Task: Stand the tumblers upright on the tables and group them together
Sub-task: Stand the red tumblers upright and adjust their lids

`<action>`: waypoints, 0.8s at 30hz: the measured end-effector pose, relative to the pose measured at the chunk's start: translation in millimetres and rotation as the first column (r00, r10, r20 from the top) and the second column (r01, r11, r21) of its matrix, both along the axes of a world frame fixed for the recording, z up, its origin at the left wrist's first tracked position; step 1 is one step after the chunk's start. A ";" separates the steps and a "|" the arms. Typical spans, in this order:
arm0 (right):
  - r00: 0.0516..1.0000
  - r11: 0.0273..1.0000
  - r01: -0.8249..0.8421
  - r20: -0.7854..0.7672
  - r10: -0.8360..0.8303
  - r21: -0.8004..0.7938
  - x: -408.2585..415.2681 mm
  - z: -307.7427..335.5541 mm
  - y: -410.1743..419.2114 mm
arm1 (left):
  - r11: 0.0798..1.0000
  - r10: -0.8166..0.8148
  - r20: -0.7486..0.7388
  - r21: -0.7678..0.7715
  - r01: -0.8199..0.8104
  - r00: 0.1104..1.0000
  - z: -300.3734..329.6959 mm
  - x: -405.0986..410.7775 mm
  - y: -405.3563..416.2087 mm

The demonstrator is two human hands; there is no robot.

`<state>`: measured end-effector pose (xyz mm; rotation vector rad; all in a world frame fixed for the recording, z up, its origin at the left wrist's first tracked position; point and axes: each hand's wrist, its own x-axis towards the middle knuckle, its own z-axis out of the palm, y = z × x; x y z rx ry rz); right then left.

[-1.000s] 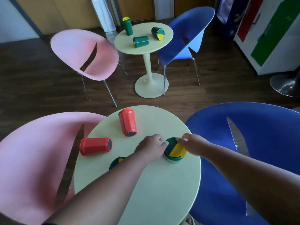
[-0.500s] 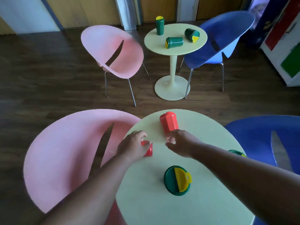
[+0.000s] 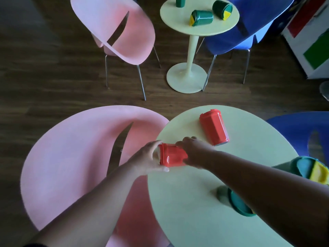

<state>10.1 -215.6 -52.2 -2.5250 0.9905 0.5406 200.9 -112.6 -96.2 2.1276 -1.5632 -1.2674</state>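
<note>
The fingers of the left hand (image 3: 148,160) curl around one end of a red tumbler (image 3: 171,155), thumb along its lower side, while the right hand (image 3: 195,151) cups the other end from above, its fingertips hidden behind the hand. The tumbler lies on its side between the two hands at the left edge of the near round table (image 3: 195,202), in the lower middle of the frame; whether it touches the tabletop cannot be told. A second red tumbler (image 3: 213,130) lies on its side just above and to the right, apart from the hands. At the lower right, partly hidden behind the right forearm, stand two green tumblers: one with a yellow lid flap (image 3: 310,169) at the frame's right edge, another (image 3: 238,205) below it, blurred. On the far round table (image 3: 204,27) at the top of the frame, two green tumblers lie on their sides (image 3: 202,17) (image 3: 222,7), and a third green one (image 3: 180,1) stands at the top edge, cut off. A pink chair (image 3: 71,157) sits at the lower left, another pink chair (image 3: 124,32) at the upper left, and a blue chair (image 3: 249,32) at the upper right.
</note>
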 end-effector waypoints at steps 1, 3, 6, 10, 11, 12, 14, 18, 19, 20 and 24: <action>1.000 1.000 0.007 0.008 -0.007 -0.008 0.4 -1.1 -0.3 | 1.000 -0.016 0.012 0.001 0.016 1.000 -4.0 1.3 -1.7; 0.999 1.000 0.020 0.031 -0.020 -0.012 0.2 -2.4 -1.1 | 0.999 -0.034 0.028 -0.009 0.034 0.999 -11.1 2.0 -5.0; 0.997 0.999 0.046 0.065 -0.046 -0.001 -3.0 -2.2 1.1 | 0.999 -0.019 0.010 -0.045 0.020 1.000 -12.6 -0.9 -6.8; 0.988 0.993 0.114 0.100 -0.117 0.031 -12.9 2.2 1.2 | 0.989 -0.019 0.014 -0.147 0.021 1.000 0.4 -9.8 -8.8; 0.985 0.990 0.133 0.102 -0.137 0.048 -16.8 5.5 0.2 | 0.984 -0.034 0.022 -0.174 0.037 0.999 6.2 -13.7 -10.6; 0.982 0.986 0.151 0.104 -0.158 0.072 -21.6 8.8 -1.1 | 0.978 -0.056 0.034 -0.197 0.061 0.998 13.1 -18.5 -13.3; 0.971 0.973 0.189 0.125 -0.206 0.132 -32.7 16.9 -3.2 | 0.967 -0.111 0.079 -0.220 0.126 0.991 28.4 -29.9 -20.1; 0.948 0.942 0.240 0.152 -0.279 0.233 -60.2 31.9 -7.0 | 0.943 -0.220 0.238 -0.197 0.269 0.946 53.1 -58.5 -35.3; 0.942 0.933 0.249 0.158 -0.295 0.258 -67.1 34.6 -7.8 | 0.933 -0.242 0.267 -0.200 0.299 0.933 57.1 -65.9 -38.3; 0.937 0.926 0.255 0.164 -0.307 0.279 -74.0 36.2 -8.9 | 0.924 -0.262 0.290 -0.200 0.326 0.920 60.3 -72.9 -40.9; 0.928 0.901 0.270 0.159 -0.338 0.340 -97.8 38.4 -13.9 | 0.895 -0.329 0.346 -0.182 0.407 0.879 67.0 -94.4 -47.7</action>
